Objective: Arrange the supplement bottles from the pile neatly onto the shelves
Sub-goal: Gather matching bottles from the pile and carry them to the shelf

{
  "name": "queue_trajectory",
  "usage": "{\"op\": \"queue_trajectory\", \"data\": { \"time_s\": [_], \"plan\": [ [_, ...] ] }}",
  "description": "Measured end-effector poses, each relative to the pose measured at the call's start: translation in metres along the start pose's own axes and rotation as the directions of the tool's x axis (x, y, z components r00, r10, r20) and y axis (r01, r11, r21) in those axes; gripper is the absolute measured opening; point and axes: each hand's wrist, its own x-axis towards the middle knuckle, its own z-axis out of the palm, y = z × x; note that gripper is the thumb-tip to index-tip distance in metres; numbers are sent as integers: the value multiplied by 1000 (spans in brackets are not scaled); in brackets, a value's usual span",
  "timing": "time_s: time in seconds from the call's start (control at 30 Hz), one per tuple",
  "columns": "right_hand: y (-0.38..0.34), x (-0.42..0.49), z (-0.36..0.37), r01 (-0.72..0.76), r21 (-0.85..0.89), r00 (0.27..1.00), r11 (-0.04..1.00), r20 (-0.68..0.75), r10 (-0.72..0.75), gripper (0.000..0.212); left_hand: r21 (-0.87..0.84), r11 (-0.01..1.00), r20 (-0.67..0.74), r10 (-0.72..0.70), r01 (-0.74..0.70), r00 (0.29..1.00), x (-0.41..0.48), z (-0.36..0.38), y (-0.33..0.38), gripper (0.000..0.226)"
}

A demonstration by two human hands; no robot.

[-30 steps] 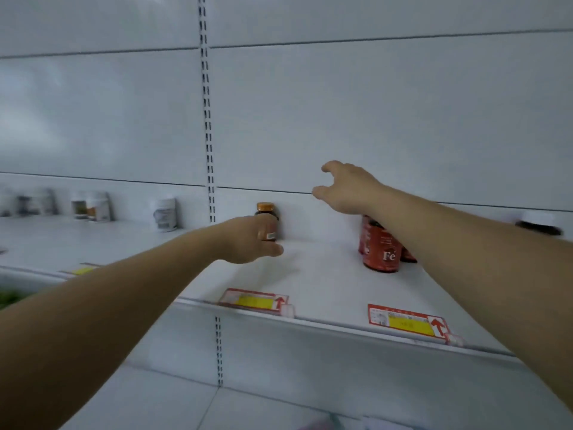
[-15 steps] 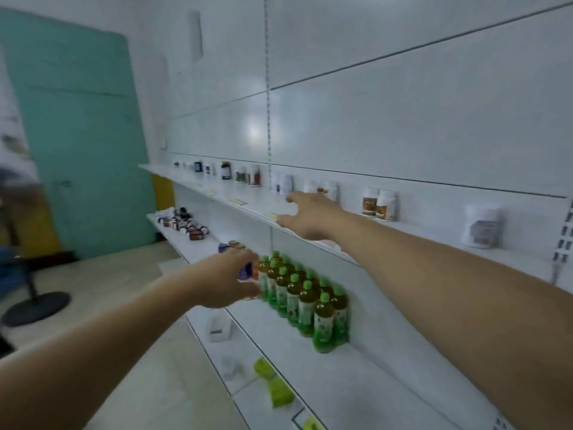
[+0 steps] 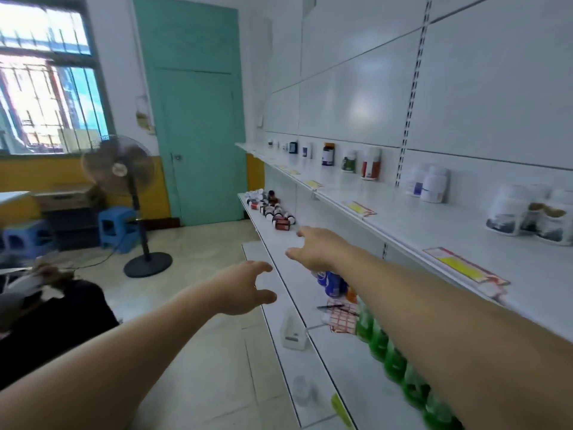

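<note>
Step in hand: I judge this as the trip to fetch more stock; both arms are stretched toward the pile (image 3: 273, 209) and neither hand carries anything
Left hand (image 3: 245, 288): grip wide, fingers and thumb spread in a loose claw, empty; it hangs over the floor just off the front edge of the middle shelf (image 3: 276, 243)
Right hand (image 3: 313, 248): grip wide too, fingers loosely extended, empty; it is above the bare stretch of the middle shelf, nearer the pile than the left hand but well apart from it
Pile: small bottles with white and dark caps, heaped at the far end of the middle shelf, near the door (image 3: 198, 119); labels too small to read
Upper shelf (image 3: 403, 218): several bottles already stand upright along the back wall, among them a red-labelled bottle (image 3: 371, 165) and a white pair (image 3: 431, 185); wide gaps lie between them
Next move: I think I must get closer, since the pile looks out of reach; then narrow each grip round one bottle's body, lift it clear of its neighbours, and set it upright in a gap on the upper shelf, label forward
Risk: loose round bottles could roll off the shelf edge if I knock the heap
</note>
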Motion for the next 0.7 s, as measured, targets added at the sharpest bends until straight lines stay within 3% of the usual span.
{"op": "queue_trajectory", "data": {
  "time_s": [0.33,0.6,0.7],
  "plan": [
    [14,241,38,-48,40,998,998,40,46,66,-13,998,51,-57,57,997,206,-17,-99,67],
    [-4,460,84,-92,32,995,995,52,90,68,-71,997,111,21,-13,994,399,-35,-224,66],
    [-12,535,94,-134,70,990,989,52,130,67,-18,998,135,54,-52,989,467,-50,-269,65]
  ]
}}
